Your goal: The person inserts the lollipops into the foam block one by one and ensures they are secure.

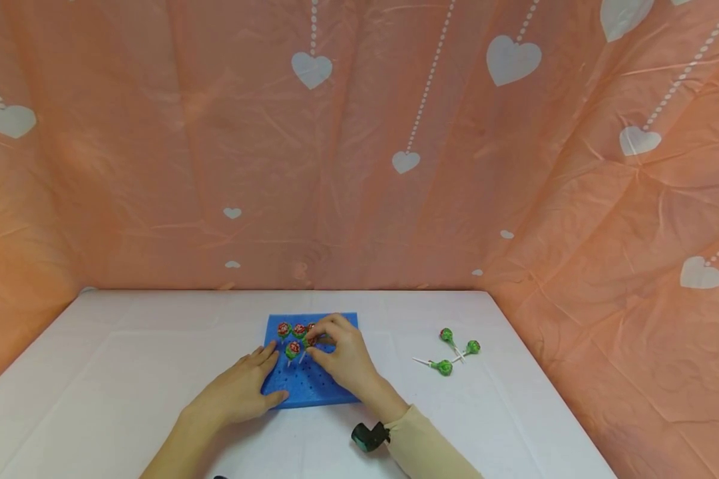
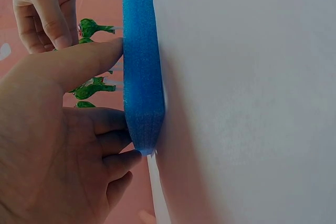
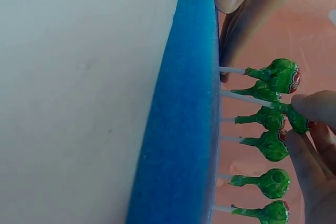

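The right hand [image 1: 341, 356] pinches a lollipop [image 3: 291, 116] by its wrapped head, its stick tip at the foam [image 1: 311, 386] near the table's [image 1: 126, 359] front middle. The left hand [image 1: 239, 392] lies flat, fingers straight, pressing the foam's left edge down.

The lollipop looks light and stiff, its thin stick likely to bend or snap if pushed askew; a hold on the head, or low on the stick, seems best. The foam looks soft and light, apt to slide unless pressed.

The head view shows the whole layout, with three spare lollipops [image 1: 455, 352] lying toward the table's right edge. The right wrist view shows, side on, six sticks standing in the foam and the held one slanting. The left wrist view shows the fingertips [image 2: 113, 51] against the foam's top and its edge.
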`<state>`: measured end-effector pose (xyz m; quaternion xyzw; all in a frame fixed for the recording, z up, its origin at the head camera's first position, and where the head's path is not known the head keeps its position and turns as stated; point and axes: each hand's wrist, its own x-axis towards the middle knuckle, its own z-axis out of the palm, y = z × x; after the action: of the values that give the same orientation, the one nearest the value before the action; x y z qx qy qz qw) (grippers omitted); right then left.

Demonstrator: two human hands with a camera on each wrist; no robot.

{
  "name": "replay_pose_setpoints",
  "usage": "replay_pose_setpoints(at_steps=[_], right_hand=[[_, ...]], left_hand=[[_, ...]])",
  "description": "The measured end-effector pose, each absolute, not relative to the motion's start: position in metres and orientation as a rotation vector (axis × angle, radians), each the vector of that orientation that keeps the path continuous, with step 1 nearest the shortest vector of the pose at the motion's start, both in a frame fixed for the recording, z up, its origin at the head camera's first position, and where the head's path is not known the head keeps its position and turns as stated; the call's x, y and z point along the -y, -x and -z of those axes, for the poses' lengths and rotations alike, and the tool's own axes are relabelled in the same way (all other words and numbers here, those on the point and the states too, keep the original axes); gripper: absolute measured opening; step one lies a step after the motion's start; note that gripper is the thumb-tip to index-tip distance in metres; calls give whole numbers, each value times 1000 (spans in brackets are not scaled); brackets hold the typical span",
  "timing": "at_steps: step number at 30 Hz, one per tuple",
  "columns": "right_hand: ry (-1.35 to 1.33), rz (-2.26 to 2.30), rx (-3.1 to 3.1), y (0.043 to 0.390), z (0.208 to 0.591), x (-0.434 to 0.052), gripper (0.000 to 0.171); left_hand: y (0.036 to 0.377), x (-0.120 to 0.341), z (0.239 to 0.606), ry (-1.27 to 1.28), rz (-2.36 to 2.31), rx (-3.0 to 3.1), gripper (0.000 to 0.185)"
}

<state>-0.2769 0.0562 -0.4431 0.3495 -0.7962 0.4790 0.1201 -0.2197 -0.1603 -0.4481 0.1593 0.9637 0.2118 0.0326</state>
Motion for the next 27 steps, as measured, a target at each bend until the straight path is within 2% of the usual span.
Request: replay_pose_setpoints(at_steps=[27], right_hand=[[-1054,-1304,2435,278,445,-58,19]], left_hand=[[219,160,447,-477,-655,-2946,84]])
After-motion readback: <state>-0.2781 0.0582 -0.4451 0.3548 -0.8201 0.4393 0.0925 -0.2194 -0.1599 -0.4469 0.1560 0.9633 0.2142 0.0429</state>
